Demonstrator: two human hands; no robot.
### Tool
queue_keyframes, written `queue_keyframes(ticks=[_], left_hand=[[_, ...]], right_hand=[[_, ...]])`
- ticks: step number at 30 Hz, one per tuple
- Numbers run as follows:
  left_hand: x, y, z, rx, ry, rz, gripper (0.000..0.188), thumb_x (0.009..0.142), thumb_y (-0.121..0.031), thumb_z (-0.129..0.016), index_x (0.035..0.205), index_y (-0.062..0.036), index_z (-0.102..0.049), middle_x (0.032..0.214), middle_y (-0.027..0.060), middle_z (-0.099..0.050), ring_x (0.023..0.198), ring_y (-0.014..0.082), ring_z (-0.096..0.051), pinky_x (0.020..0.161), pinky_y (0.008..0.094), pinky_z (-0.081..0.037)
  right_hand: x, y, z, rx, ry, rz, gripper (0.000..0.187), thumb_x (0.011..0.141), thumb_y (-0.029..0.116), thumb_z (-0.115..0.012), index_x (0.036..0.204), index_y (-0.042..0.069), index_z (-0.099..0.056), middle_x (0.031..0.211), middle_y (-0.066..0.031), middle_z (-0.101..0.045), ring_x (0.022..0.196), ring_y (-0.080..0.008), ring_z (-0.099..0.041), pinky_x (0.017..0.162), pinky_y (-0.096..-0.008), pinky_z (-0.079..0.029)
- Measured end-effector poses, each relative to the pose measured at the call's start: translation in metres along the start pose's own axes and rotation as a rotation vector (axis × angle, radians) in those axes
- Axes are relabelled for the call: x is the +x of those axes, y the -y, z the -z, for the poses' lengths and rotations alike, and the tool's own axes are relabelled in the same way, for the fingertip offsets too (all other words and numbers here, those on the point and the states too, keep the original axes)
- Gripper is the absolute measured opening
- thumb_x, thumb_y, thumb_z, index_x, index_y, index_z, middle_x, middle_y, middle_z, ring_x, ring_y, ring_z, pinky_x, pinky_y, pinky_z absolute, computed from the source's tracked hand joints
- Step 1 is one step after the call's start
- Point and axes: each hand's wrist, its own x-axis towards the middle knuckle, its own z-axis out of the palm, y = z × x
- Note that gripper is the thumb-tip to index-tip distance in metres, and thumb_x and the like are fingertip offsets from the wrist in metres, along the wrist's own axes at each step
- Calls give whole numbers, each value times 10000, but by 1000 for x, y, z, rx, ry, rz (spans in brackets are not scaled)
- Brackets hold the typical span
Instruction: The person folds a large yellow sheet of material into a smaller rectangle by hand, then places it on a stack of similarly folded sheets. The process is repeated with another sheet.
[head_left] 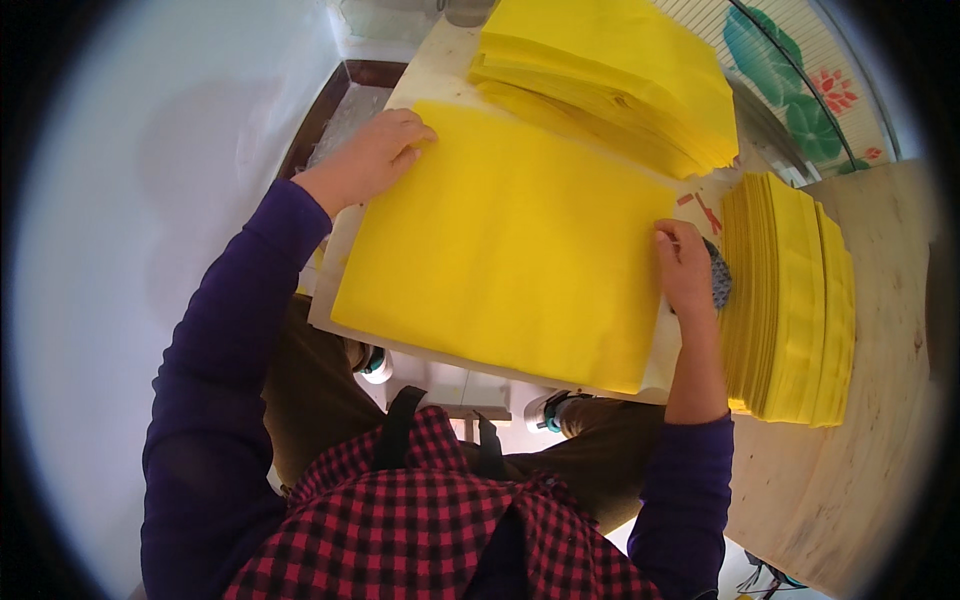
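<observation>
- Red-and-black checked garment [400, 520] fills the lower middle, between dark purple sleeves [215, 350].
- Yellow sheet [510, 245] lies flat on a pale board [658, 350] beyond it.
- Left hand [375, 155] is at the sheet's upper left corner, fingers bent, slightly parted from the thumb; I cannot tell whether they grip.
- Right hand [685, 265] meets the right edge, fingers curled near the thumb; any hold is unclear.
- Folded yellow stack [610, 60] lies beyond the sheet; another yellow pile [790, 300] sits right.
</observation>
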Motion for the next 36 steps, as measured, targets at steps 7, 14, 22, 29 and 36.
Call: queue_keyframes(ticks=[7, 14, 22, 29, 36], left_hand=[[-47, -37, 21, -116, 106, 33, 100, 865, -11, -522, 948, -10, -578, 979, 139, -576, 983, 342, -528, 871, 396, -427], [-11, -14, 1, -10, 2, 19, 158, 835, 33, -500, 969, -5, -576, 1025, 165, -567, 1031, 350, -520, 951, 372, -414], [-31, -25, 12, -51, 147, 61, 139, 844, 32, -485, 964, 7, -551, 997, 163, -551, 1022, 337, -510, 910, 371, -422], [-2, -6, 0, 18, -33, -32, 157, 857, 28, -472, 997, 6, -540, 1005, 158, -550, 1010, 333, -515, 895, 376, -426], [-39, -30, 16, -40, 114, -35, 134, 822, 15, -504, 940, -17, -560, 953, 145, -578, 956, 358, -541, 898, 408, -431]], right_hand=[[-51, 25, 21, 87, 143, 5, 157, 926, 93, -552, 1040, -5, -597, 979, -108, -578, 884, -219, -547, 810, -297, -446], [-20, 6, -8, -34, 79, 30, 216, 914, 122, -571, 1096, 9, -597, 1190, -164, -560, 1129, -317, -517, 941, -381, -421], [-54, 8, 16, 106, 145, -58, 211, 927, 107, -565, 1117, 20, -595, 1145, -106, -563, 1033, -228, -551, 870, -319, -443], [-13, -6, -8, 11, 49, 140, 209, 920, 107, -571, 1105, 11, -594, 1087, -99, -578, 966, -218, -558, 858, -305, -441], [-56, 6, 22, 36, 139, 35, 221, 932, 94, -563, 1141, 24, -581, 1080, -76, -576, 932, -195, -558, 853, -282, -442]])
